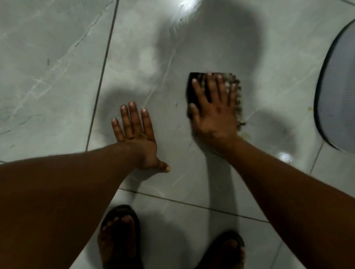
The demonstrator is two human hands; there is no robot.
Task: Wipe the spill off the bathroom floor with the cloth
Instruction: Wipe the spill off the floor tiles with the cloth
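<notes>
A dark folded cloth with a pale patterned, fringed right edge lies flat on the grey marble-look floor tiles. My right hand presses down on it with fingers spread, covering most of it. My left hand rests flat on the bare tile to the left, fingers apart, holding nothing. A small yellowish smear shows on the tile just right of my right wrist. A wet glossy streak shines at the top of the tile.
A grey ribbed oval mat lies at the right edge. My two feet in dark sandals stand at the bottom. Dark grout lines cross the floor. Another small yellow spot sits near the mat.
</notes>
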